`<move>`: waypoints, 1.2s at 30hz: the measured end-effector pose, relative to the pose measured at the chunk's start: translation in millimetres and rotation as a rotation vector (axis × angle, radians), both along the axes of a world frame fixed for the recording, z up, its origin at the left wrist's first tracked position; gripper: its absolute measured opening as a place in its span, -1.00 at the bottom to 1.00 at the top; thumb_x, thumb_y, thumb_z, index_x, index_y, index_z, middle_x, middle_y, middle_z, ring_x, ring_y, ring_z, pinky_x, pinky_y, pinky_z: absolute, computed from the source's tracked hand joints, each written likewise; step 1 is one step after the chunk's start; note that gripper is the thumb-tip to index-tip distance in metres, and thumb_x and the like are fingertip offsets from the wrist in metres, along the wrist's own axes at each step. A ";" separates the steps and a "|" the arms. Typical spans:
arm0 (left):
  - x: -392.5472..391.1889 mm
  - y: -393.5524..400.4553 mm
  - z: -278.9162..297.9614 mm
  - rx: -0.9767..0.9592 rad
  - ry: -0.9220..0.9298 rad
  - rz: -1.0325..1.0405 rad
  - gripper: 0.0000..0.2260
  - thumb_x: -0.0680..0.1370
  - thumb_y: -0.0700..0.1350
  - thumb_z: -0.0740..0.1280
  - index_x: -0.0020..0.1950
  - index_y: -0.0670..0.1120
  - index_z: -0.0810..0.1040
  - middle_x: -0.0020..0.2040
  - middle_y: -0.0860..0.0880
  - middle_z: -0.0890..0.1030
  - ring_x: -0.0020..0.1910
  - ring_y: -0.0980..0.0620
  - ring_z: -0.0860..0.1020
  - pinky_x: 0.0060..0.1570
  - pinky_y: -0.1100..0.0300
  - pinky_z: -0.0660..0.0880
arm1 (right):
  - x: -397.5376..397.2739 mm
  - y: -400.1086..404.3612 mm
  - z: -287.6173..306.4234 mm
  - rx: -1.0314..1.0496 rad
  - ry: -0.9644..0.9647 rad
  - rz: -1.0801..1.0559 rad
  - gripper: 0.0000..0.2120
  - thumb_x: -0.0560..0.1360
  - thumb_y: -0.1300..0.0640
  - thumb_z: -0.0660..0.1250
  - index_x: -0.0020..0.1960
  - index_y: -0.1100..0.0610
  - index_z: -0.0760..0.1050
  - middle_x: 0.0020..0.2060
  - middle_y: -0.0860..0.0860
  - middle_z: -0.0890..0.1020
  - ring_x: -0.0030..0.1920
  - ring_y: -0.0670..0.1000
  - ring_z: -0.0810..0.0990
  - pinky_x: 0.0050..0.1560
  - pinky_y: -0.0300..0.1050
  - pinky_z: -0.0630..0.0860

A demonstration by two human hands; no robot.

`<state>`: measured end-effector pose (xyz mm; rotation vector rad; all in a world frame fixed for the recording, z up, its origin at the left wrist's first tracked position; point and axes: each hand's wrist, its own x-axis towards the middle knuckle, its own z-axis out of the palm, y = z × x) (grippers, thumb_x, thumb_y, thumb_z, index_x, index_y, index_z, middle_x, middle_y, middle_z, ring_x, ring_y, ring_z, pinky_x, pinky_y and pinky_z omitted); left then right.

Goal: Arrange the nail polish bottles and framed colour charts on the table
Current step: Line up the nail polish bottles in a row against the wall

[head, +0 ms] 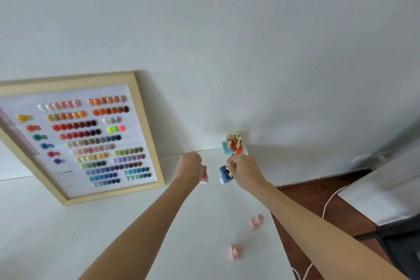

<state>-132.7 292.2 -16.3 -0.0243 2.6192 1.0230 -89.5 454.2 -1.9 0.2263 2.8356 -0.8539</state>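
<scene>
A wood-framed colour chart [75,138] leans against the wall at the back left of the white table [113,223]. My left hand [189,167] is closed around pink and red bottles [204,176] just right of the frame. My right hand [242,169] grips blue bottles [223,175] by their gold caps, close beside the left hand. Behind them, in the table's back right corner, stands a cluster of teal and red bottles [233,146] with gold caps. Two pale pink bottles sit nearer to me, one [256,221] by the right edge and one [236,251] lower down.
The table's right edge runs close to the pink bottles. Beyond it lies a brown wooden floor [306,200] with a white cable [327,202]. A white and dark piece of furniture [391,200] stands at the far right.
</scene>
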 end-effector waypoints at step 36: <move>-90.7 53.7 -46.0 0.152 -0.043 0.259 -0.90 0.45 -0.16 0.40 -0.26 -0.10 0.55 -0.29 -0.02 0.53 -0.21 -0.06 0.47 -0.16 0.16 0.50 | -110.0 -9.0 -37.7 -0.024 0.028 -0.068 -0.85 0.43 0.39 0.16 -0.24 0.32 0.48 -0.30 0.20 0.56 -0.23 0.09 0.35 -0.31 -0.11 0.28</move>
